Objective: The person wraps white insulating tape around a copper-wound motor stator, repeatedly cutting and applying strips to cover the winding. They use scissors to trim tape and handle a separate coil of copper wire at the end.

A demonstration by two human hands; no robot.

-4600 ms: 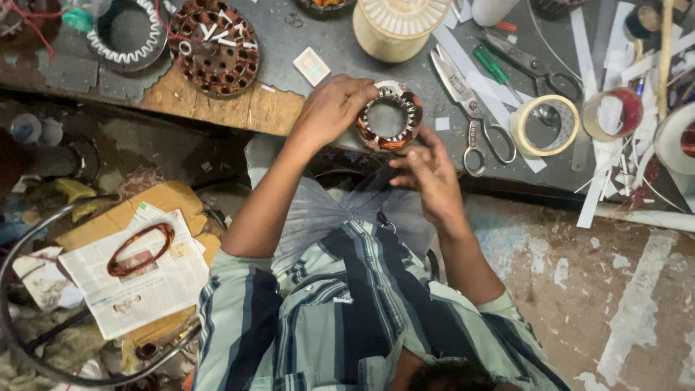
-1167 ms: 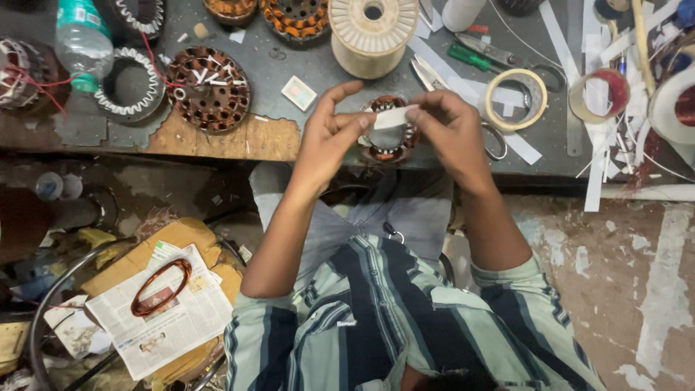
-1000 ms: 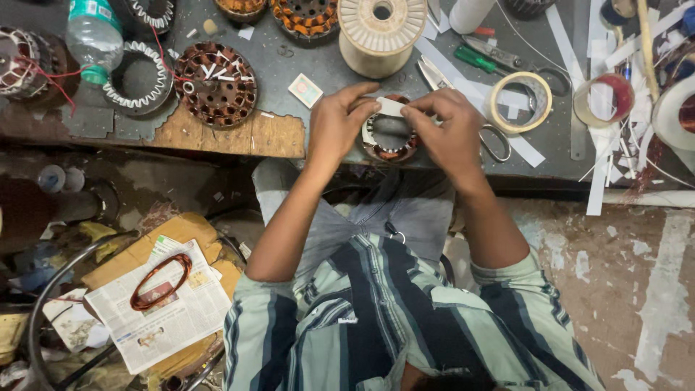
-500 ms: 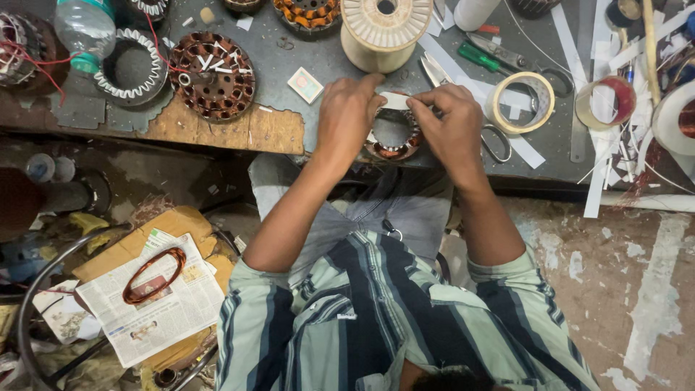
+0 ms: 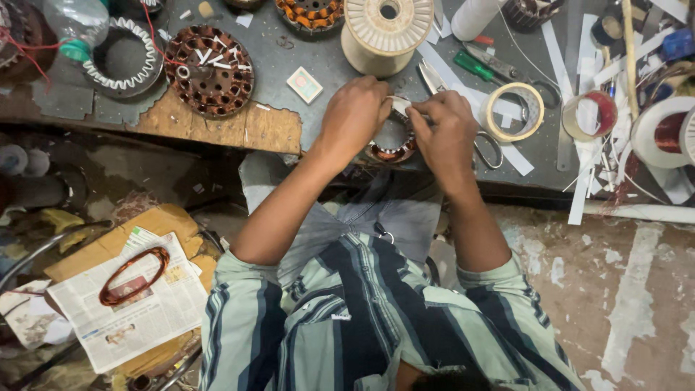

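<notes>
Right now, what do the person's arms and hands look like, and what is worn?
Both hands, left hand and right hand, are bare: no gloves, rings or watch visible. The forearms are bare to the elbows. The short-sleeved shirt is pale green with dark navy stripes.

Copper-wound stator (image 5: 391, 148) lying flat at bench edge

left hand (image 5: 353, 116): fingers curled, pinching | right hand (image 5: 447, 134): fingers bent, close beside left | forearms converge forward

Spool (image 5: 381, 32) and tape roll (image 5: 514, 111) close by
</notes>
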